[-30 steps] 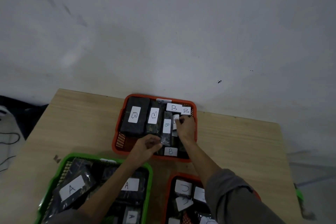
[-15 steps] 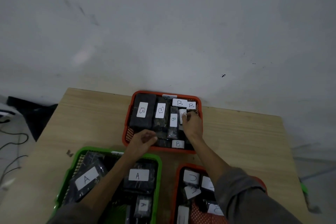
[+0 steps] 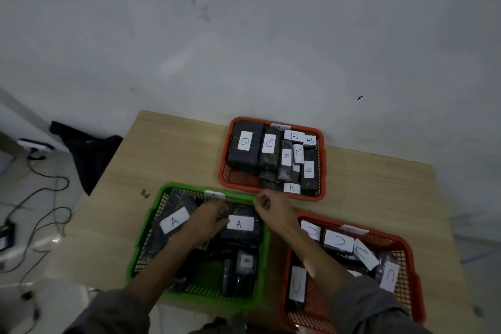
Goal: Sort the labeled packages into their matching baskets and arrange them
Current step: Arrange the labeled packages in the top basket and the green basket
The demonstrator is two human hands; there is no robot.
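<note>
I see both forearms reaching forward from the near edge of the tabletop [image 3: 189,149] and meeting over the green basket [image 3: 141,247], which sits toward the near left corner. My left hand [image 3: 208,221] lies low inside the basket, palm down, its fingers [image 3: 221,211] curled onto the dark package labeled A [image 3: 240,228] at the basket's far side; whether they truly clamp it I cannot tell. My right hand [image 3: 273,209] hangs over the basket's far right corner, its fingers [image 3: 261,202] bunched together in a loose pinch just beside the rim, with nothing visibly held. That A package lies between the two hands, its label just right of my left fingertips. A second A package [image 3: 173,221] leans tilted to the left. The B basket [image 3: 271,192] stands at the far edge, well apart from both hands, packed with labeled packages. The C basket [image 3: 406,252] sits at the near right corner under my right forearm.
</note>
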